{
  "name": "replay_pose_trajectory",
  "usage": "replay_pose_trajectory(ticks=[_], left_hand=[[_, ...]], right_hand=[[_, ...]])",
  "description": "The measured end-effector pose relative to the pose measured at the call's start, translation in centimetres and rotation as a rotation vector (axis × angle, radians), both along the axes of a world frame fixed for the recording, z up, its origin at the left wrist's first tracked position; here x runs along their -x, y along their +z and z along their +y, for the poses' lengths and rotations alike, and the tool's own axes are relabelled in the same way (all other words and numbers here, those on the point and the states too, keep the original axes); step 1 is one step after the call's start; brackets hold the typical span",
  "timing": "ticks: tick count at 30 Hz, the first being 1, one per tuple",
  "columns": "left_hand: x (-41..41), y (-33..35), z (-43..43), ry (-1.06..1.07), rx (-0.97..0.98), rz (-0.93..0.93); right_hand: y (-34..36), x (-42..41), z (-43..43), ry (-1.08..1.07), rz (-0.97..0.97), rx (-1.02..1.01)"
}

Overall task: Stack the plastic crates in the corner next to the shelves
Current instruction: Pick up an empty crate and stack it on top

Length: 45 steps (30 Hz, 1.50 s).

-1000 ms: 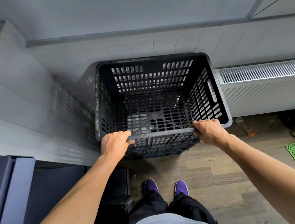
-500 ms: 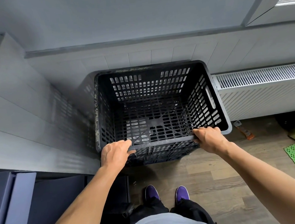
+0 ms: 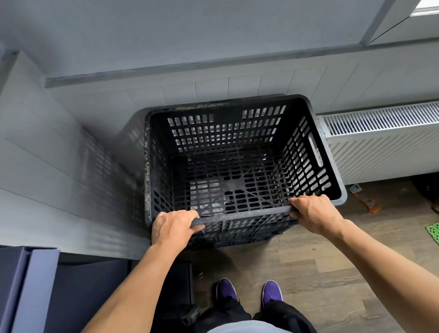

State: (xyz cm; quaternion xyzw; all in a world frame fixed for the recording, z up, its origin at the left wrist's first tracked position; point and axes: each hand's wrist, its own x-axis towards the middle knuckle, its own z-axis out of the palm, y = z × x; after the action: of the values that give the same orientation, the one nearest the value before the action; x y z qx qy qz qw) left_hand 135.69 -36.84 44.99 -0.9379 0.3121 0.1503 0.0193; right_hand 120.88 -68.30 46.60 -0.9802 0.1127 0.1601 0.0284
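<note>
A person's left hand (image 3: 174, 225) and right hand (image 3: 312, 211), set apart, clamped the near rim of a black plastic crate (image 3: 240, 163) in the corner ahead, probably light, rigid and best held there.

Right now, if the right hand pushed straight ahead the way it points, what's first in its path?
The right hand already grips the crate near rim. Straight ahead lies the empty interior, then probably the crate's far wall, which seems close against the room wall.
</note>
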Motion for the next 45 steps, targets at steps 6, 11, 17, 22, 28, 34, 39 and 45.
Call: replay_pose_trajectory(ticks=[6,11,17,22,28,34,39,45], left_hand=[[-0.1,0.4,-0.2,0.012,-0.019,0.018],[-0.6,0.6,-0.6,0.027,-0.034,0.026],[-0.8,0.9,-0.9,0.072,-0.045,0.062],[-0.3,1.1,-0.9,0.095,-0.024,0.075],[1.6,0.5,-0.4,0.159,0.101,-0.02],[4.2,1.2,-0.5,0.21,0.126,-0.049],[7.3,2.4,-2.2,0.316,0.17,0.037],[13.4,3.3,-4.1,0.429,0.304,0.001]], right_hand=[[-0.7,-0.3,-0.6,0.012,0.027,0.006],[-1.4,-0.8,-0.8,-0.018,0.032,0.022],[-1.1,-1.2,-0.8,-0.052,0.087,-0.01],[-0.3,-1.2,-0.5,-0.066,0.118,-0.075],[0.6,-1.1,-0.7,-0.02,0.143,-0.14],[1.0,-0.6,-1.6,0.0,0.148,-0.25],[1.6,0.1,-1.1,0.062,0.124,-0.207],[2.0,2.1,0.5,0.21,-0.083,-0.194]])
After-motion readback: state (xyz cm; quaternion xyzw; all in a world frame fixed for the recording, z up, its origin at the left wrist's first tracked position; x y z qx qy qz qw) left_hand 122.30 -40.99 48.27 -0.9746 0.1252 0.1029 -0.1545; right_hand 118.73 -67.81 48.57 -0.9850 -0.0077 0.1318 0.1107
